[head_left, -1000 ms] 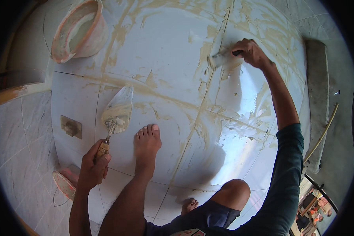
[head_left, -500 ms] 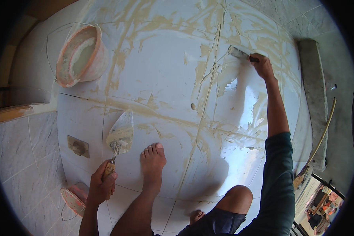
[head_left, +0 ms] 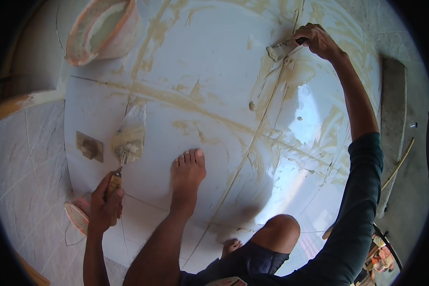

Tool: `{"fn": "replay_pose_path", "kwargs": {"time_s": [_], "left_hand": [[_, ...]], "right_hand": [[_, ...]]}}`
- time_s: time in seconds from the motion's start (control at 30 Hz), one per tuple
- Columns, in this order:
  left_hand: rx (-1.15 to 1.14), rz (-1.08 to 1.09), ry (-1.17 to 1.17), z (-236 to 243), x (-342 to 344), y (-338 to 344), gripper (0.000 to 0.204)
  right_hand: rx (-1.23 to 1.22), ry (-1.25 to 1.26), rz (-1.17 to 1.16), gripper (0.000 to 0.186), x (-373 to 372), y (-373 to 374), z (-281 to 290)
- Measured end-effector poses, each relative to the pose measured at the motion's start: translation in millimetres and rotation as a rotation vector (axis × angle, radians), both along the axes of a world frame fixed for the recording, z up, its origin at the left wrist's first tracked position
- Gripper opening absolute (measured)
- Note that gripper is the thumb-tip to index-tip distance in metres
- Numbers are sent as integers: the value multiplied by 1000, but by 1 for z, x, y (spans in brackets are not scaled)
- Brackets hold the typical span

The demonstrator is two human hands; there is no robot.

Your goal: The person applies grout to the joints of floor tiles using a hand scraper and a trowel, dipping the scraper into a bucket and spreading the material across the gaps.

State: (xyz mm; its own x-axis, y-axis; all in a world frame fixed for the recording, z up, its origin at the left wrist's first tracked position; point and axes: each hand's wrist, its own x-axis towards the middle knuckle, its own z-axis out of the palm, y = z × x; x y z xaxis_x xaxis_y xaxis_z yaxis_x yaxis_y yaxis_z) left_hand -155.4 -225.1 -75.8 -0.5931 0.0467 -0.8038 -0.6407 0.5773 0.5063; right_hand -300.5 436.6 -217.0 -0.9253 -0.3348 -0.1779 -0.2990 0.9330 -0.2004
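Note:
My right hand (head_left: 318, 40) is closed round the dark handle of a putty knife (head_left: 282, 49). Its wide blade lies at the floor tiles, beside a joint smeared with tan grout (head_left: 276, 90). On the left, my left hand (head_left: 106, 202) grips the wooden handle of a pointed trowel (head_left: 131, 133). That trowel's blade points away from me above the white tiles (head_left: 209, 62), with dried mortar on it. Tan streaks run along the tile joints and spread over the tile faces around the putty knife.
An orange-rimmed bucket (head_left: 133, 28) with pale grey paste stands at the far left. A smaller bucket (head_left: 76, 217) is near my left hand. A square drain fitting (head_left: 89, 147) lies beside the trowel. My bare foot (head_left: 190, 167) rests on the tiles. A concrete ledge (head_left: 393, 105) borders the right.
The putty knife has moved left, onto the grout joint, its blade now turned toward the left. My left hand still holds the trowel. The whole view has shifted slightly.

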Motion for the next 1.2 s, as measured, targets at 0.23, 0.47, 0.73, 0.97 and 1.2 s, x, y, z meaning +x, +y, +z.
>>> {"fn": "replay_pose_path", "kwargs": {"time_s": [0.23,0.47,0.73,0.97,1.2], "left_hand": [[-7,-10,45,-6,32,0,59],[57,-84,156,-13,76,10,57],[184,-252,323,1,127,31,52],[207,-484,454,-7,161,-8,53],[-4,-848,519,60,200,14,60]], "right_hand": [[1,-17,424,26,105,-125,-2],[-2,-68,435,12,235,-192,-7],[8,-68,288,13,491,-276,18],[-197,-132,-752,30,743,-301,46],[-114,42,-1150,32,866,-325,16]]}}
